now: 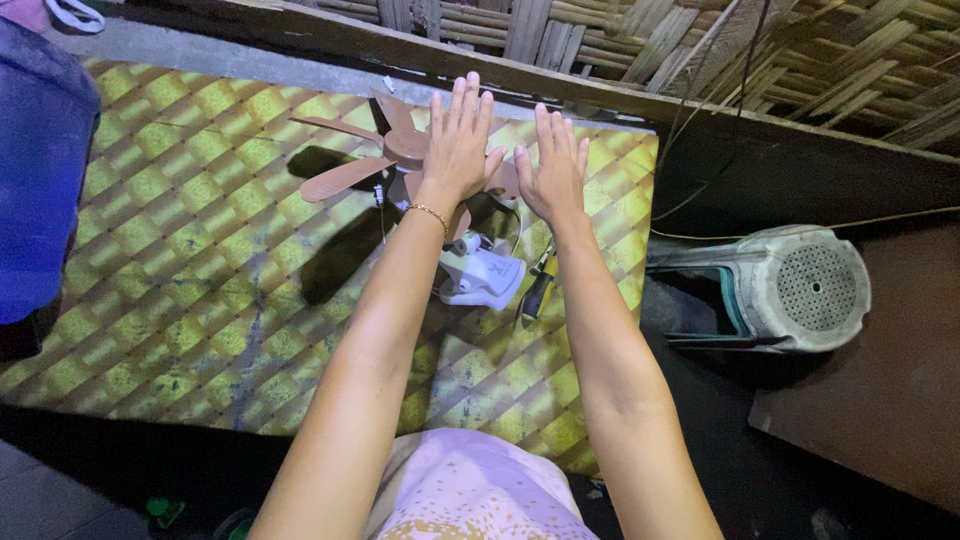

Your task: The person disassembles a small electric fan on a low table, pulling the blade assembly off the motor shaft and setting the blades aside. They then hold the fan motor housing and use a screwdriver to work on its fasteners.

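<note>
On the yellow-checked mat lay a brown fan blade, and over it we held our left hand flat, fingers spread, gripping nothing. Our right hand hovered just beside, equally flat and empty (palms down). Nearer us sat the white fan motor housing, a screwdriver just beside it, probably kept within reach; a grey stool lay tipped further right.

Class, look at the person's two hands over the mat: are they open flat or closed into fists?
Open flat. The left hand and right hand both show straight, spread fingers, palms down above the fan blades, gripping nothing.
</note>
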The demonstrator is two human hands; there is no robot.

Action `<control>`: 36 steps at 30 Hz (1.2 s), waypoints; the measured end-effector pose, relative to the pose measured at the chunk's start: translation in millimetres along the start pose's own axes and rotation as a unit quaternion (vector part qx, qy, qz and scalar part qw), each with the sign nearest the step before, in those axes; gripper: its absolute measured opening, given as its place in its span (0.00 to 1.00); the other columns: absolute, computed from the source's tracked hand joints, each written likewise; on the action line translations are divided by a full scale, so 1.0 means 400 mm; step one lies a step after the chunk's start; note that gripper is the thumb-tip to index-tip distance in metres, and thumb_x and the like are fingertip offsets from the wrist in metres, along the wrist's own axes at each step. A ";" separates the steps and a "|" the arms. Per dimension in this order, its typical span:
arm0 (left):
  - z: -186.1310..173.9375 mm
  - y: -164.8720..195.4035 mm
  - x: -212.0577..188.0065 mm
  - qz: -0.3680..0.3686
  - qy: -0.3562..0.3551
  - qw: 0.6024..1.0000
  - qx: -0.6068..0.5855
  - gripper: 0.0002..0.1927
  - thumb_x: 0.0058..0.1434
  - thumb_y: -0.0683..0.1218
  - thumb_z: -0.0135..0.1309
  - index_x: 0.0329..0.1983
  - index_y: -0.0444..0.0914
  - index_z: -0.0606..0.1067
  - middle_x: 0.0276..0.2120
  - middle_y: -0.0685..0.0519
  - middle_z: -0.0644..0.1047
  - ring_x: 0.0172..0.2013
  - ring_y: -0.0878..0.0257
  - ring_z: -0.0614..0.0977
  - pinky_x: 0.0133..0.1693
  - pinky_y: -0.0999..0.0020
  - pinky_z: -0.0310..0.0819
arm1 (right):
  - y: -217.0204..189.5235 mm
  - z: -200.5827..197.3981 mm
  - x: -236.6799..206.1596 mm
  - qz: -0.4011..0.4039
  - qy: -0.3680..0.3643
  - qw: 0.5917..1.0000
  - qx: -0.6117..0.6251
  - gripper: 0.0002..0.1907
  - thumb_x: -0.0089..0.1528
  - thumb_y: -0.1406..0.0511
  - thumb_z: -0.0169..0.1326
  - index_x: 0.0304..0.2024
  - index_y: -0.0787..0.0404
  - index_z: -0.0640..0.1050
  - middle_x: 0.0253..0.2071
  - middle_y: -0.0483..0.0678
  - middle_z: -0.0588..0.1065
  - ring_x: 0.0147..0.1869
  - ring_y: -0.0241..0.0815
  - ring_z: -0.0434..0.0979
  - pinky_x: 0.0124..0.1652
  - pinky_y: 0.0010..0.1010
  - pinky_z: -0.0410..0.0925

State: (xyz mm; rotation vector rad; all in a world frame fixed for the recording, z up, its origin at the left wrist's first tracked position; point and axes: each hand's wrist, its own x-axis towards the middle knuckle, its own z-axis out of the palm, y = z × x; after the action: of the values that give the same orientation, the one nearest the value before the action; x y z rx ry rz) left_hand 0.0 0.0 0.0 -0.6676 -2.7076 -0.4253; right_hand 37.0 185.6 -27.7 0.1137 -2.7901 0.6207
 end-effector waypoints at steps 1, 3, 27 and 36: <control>-0.001 0.000 -0.001 0.002 0.002 1.000 0.000 0.48 0.64 0.64 0.56 0.77 0.33 0.55 0.77 0.37 0.46 0.76 0.43 0.46 0.71 0.37 0.32 | -0.006 -0.005 -0.002 0.000 0.000 1.000 0.002 0.37 0.69 0.53 0.50 0.77 0.52 0.54 0.75 0.59 0.58 0.80 0.62 0.52 0.72 0.64 0.44; -0.002 0.000 -0.004 0.005 0.006 1.000 0.001 0.48 0.64 0.63 0.56 0.77 0.32 0.56 0.77 0.36 0.47 0.76 0.43 0.46 0.71 0.37 0.32 | -0.014 -0.013 -0.006 0.000 0.000 1.000 0.007 0.37 0.70 0.52 0.50 0.77 0.52 0.54 0.75 0.60 0.58 0.80 0.62 0.53 0.71 0.64 0.44; 0.019 -0.007 0.003 -0.006 0.002 1.000 -0.011 0.46 0.64 0.63 0.56 0.75 0.32 0.58 0.76 0.34 0.49 0.76 0.41 0.47 0.71 0.37 0.32 | -0.007 -0.013 -0.013 0.008 -0.016 1.000 0.015 0.36 0.70 0.52 0.50 0.77 0.52 0.55 0.75 0.60 0.58 0.80 0.62 0.52 0.72 0.63 0.44; 0.030 -0.015 0.003 -0.002 0.006 1.000 -0.014 0.46 0.65 0.63 0.56 0.75 0.31 0.58 0.76 0.33 0.49 0.76 0.40 0.47 0.71 0.36 0.33 | 0.002 0.001 -0.014 0.013 -0.027 0.999 0.015 0.37 0.70 0.52 0.50 0.77 0.53 0.55 0.75 0.60 0.58 0.80 0.62 0.52 0.72 0.63 0.43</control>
State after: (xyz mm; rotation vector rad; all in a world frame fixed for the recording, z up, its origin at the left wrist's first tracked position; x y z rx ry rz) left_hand -6.7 -0.2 -11.5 -0.6655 -2.6975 -0.4660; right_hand 42.3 186.3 -30.2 0.1034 -2.8391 0.6759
